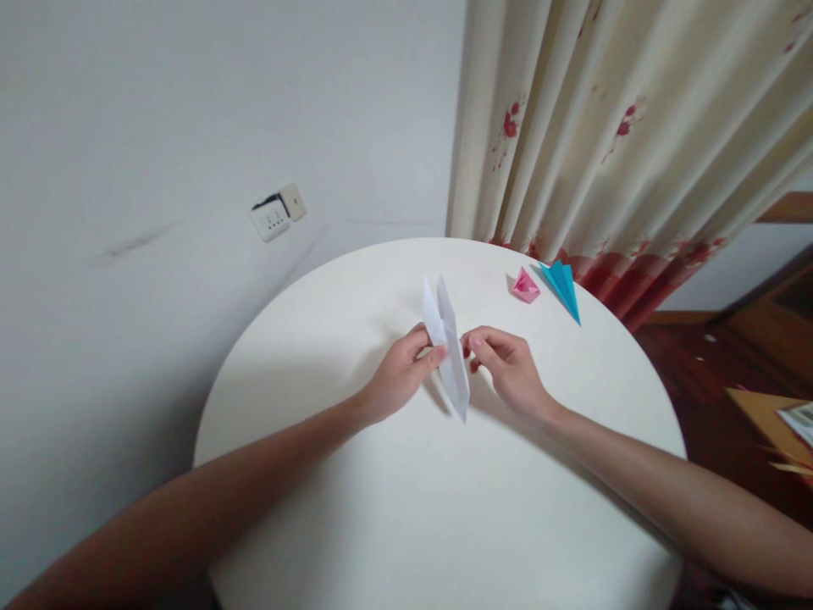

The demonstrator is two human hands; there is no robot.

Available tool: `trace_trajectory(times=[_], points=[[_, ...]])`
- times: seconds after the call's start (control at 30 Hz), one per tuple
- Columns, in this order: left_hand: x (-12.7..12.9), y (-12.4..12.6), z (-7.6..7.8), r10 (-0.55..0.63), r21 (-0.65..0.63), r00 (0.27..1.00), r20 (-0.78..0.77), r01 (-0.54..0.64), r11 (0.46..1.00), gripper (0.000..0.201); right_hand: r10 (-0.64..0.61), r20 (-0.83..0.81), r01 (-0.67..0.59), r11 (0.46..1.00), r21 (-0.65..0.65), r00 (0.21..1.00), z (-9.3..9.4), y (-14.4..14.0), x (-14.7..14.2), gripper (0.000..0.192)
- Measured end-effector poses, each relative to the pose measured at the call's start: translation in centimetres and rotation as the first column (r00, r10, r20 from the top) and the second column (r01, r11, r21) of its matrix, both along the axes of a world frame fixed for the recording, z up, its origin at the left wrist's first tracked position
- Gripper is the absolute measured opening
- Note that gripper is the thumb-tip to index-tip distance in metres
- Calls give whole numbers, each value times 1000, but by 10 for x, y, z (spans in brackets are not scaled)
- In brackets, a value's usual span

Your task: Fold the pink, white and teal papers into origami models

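One folded white paper (456, 369), long axis near-to-far, pinched by L hand (401, 369); R hand (508, 364) curled just R of it, can't tell if gripping.

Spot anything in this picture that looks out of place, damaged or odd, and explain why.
The white socket on the wall has a dark gap along its upper edge, suggesting it isn't seated flush. Left of it, a dark smudge mars the pale wall.

Head view: taken from above the round white desk (356, 525), directed forward and down; bare left hand (403, 373) and bare right hand (511, 368) framed near, white wall (190, 102) and red-flowered cream curtain (635, 76) farther.
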State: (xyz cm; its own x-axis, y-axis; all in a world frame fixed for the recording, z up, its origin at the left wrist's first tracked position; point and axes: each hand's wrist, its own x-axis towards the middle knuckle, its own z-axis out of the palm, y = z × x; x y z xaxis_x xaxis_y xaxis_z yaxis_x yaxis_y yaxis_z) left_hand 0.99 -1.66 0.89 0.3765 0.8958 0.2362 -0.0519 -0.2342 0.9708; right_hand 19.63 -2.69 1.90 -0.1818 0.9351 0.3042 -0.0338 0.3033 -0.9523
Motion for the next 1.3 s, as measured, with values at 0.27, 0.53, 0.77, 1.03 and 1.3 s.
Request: trace_trajectory(times=[0.27,0.53,0.77,1.03,1.3], points=[[-1,1,-4,-170,-229,964,205,216,949,40,159,-278,-245,919,-309,947,-3,-2,-2,34],[1,-2,0,-243,-275,954,175,284,919,39,205,-300,-311,877,-366,932,2,-4,-4,33],[5,-7,4,-146,-291,949,279,229,929,40,140,-177,-187,939,-287,974,0,-5,-5,41],[5,-4,-5,1,-106,959,284,31,994,32,56,-217,-109,965,-237,975,-2,-4,-6,36],[11,-11,-2,43,-151,984,174,-17,988,23,-113,-85,98,982,-163,990,1,-6,-8,35]])
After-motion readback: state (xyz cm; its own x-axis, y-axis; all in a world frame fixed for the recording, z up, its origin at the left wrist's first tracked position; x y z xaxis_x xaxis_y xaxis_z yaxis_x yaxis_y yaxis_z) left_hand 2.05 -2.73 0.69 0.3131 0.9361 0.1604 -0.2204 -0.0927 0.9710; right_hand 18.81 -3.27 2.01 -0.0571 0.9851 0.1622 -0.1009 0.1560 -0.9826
